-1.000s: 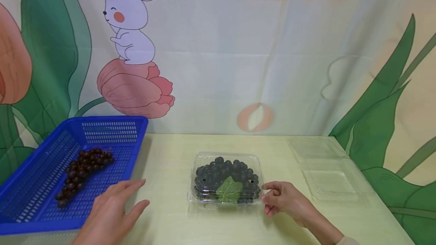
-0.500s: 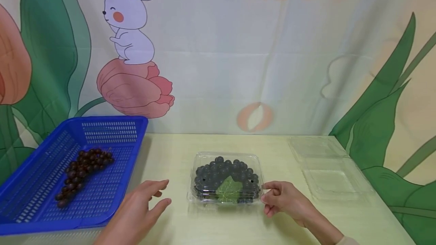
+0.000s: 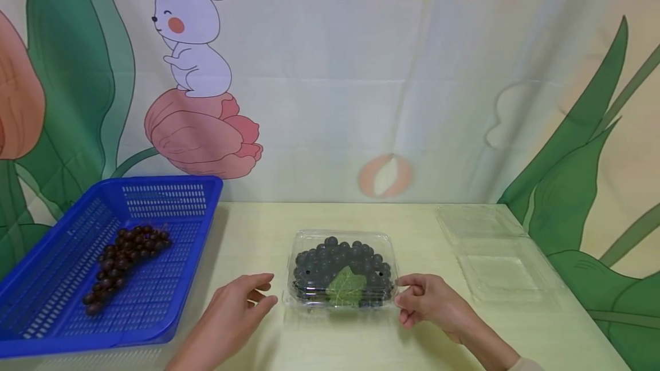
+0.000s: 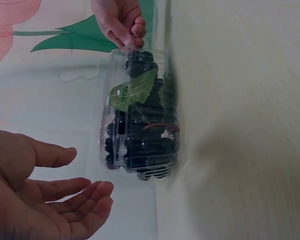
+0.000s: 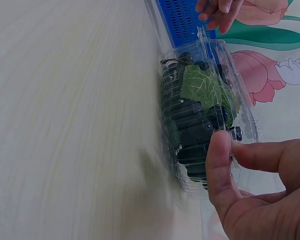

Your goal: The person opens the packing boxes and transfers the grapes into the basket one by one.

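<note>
A clear plastic clamshell box [image 3: 309, 251] full of dark grapes [image 3: 335, 256] sits closed in the middle of the table. One green leaf [image 3: 346, 286] shows through its front. My right hand [image 3: 430, 305] pinches the box's rim at the right front corner between thumb and finger, as the right wrist view confirms around the box's edge [image 5: 235, 107]. To the left of the box is my left hand [image 3: 232, 311], thumb and fingers apart with nothing between them. In the left wrist view this left hand [image 4: 55, 195] stands a short gap away from the box's near end.
At the left, a blue plastic basket [image 3: 177, 325] holds a bunch of reddish-brown grapes [image 3: 121, 262]. An opened clear clamshell [image 3: 500, 268] lies on the right of the table [image 3: 330, 348]. Behind hangs a printed cloth [image 3: 319, 102] with a rabbit and flowers.
My left hand has moved right, from beside the blue basket to close by the clamshell box's left corner. The right hand keeps its pinch, and the box stays in place.
</note>
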Demonstrator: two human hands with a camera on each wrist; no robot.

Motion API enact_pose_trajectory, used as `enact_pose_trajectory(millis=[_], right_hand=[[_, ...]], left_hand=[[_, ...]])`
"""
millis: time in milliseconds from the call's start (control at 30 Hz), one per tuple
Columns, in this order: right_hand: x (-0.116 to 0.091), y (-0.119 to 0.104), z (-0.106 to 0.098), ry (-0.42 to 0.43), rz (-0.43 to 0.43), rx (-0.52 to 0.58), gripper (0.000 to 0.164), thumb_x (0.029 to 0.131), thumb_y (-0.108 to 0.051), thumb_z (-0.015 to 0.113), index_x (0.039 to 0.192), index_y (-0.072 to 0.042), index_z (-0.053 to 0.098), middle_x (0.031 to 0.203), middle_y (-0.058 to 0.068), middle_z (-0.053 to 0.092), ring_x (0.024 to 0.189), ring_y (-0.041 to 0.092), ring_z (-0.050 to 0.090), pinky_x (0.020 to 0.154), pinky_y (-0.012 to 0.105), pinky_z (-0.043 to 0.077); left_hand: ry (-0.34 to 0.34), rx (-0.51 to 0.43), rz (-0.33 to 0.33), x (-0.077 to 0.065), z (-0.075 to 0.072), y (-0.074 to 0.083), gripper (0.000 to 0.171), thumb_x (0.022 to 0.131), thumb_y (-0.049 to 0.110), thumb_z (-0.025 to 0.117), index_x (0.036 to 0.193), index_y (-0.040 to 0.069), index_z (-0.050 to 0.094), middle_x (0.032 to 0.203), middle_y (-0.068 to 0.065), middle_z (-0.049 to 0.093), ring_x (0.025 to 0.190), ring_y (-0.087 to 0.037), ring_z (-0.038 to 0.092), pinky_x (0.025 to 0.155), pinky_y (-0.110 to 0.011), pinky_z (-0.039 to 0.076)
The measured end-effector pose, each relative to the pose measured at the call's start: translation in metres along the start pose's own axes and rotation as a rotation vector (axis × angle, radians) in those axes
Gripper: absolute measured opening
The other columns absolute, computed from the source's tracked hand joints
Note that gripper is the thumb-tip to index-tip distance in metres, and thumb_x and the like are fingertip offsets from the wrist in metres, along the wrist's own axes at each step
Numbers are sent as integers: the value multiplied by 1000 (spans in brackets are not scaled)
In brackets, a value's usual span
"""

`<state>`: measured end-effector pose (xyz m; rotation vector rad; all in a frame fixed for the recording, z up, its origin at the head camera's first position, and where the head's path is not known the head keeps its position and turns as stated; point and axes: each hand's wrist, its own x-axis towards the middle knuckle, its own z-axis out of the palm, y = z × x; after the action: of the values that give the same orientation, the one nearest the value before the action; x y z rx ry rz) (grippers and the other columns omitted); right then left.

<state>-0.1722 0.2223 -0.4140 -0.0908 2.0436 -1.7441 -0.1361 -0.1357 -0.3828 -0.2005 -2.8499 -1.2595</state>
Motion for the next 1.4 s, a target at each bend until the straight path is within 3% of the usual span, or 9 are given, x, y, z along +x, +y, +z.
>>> enact_pose_trajectory(millis=[567, 800, 1100, 1400], right_hand=[[1, 1, -1, -1, 7, 5, 61, 101, -3, 63, 147, 23, 32, 88, 12, 68, 70, 18, 68, 67, 33, 61], [1, 1, -1, 7, 17, 12, 61, 101, -3, 64, 147, 22, 32, 88, 12, 68, 70, 18, 68, 68, 34, 61], [1, 1, -1, 21, 16, -3, 61, 101, -3, 64, 147, 22, 33, 88, 13, 67, 69, 18, 68, 67, 34, 61], [2, 2, 0, 27, 9, -20, 60, 101, -4, 65, 146, 22, 35, 89, 14, 67, 70, 19, 68, 68, 35, 62]], left_hand=[[-32, -90, -131, 18, 17, -11, 39, 96, 15, 72, 130, -4, 67, 101, -2, 73, 97, -25, 72, 77, -40, 58], [-84, -233, -185, 22, 23, -14, 39, 97, 11, 69, 129, -11, 64, 93, -5, 71, 83, -21, 72, 72, -38, 58], [-127, -345, -257, 25, 29, -16, 32, 99, 8, 66, 123, -12, 66, 100, -11, 74, 80, -22, 71, 75, -40, 61], [-191, -475, -277, 26, 33, -20, 30, 101, 6, 62, 120, -18, 63, 94, -15, 71, 78, -21, 69, 75, -39, 62]])
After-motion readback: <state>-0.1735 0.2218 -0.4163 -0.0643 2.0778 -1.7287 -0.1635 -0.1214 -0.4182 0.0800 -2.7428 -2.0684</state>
